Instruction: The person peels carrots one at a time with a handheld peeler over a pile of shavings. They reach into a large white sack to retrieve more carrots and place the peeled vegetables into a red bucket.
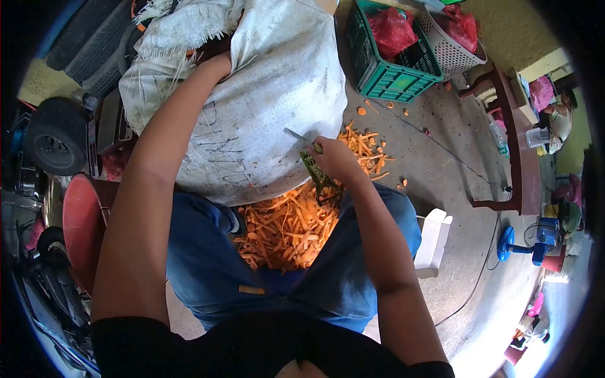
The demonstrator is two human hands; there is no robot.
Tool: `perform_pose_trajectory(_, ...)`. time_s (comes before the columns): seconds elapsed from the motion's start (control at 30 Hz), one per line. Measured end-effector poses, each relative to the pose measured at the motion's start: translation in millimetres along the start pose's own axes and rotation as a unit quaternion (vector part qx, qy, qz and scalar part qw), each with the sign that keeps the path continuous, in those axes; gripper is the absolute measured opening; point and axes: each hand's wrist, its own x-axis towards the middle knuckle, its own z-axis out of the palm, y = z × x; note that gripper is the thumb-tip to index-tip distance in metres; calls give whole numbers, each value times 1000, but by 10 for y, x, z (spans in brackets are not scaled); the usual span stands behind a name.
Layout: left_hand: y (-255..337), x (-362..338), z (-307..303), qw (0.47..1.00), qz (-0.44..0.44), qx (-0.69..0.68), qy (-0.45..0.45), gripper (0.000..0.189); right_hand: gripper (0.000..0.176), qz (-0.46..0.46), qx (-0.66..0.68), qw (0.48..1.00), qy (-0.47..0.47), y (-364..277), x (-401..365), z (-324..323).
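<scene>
A bulging white woven sack (271, 120) stands in front of my knees, its frayed mouth at the upper left. My left hand (217, 67) reaches into that mouth. The fingers are hidden inside, so what they touch does not show. My right hand (331, 157) is closed round a small knife (295, 135), whose thin blade points up and left against the sack. A green, dark-mottled piece (313, 170) hangs beside this hand; I cannot make out what it is. Between my legs lies a heap of orange, carrot-like strips and pieces (293, 227).
At the back right stand a green crate (397, 79) and a white basket (447, 47) with red plastic bags. A white box (433, 242) lies by my right knee. A red tub (85, 227) and a wheel (55, 135) are on the left. A cable (469, 296) crosses the floor.
</scene>
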Motion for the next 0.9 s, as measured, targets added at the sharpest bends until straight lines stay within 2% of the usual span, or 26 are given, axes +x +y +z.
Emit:
perform_pose_trajectory(0.3, 69, 27, 63, 1000, 4, -1, 11, 35, 31, -14, 11, 1000, 5, 56, 38, -4)
perform_pose_trajectory(0.37, 83, 56, 70, 1000, 6, 1, 12, 35, 30, -43, 8, 998, 45, 67, 39, 26)
perform_pose_trajectory(0.47, 56, 79, 69, 1000, 6, 4, 13, 35, 30, -48, 14, 997, 52, 62, 52, 58)
perform_pose_trajectory(0.57, 46, 83, 90, 1000, 6, 5, 14, 34, 32, -10, 2, 1000, 0, 4, 42, -5)
perform_pose_trajectory(0.8, 54, 131, 94, 999, 17, 15, 28, 34, 30, -17, 10, 1000, -3, 46, 43, 30)
perform_pose_trajectory(0.9, 17, 124, 97, 999, 7, 38, 32, 33, 29, -36, 18, 999, 32, 55, 48, 40)
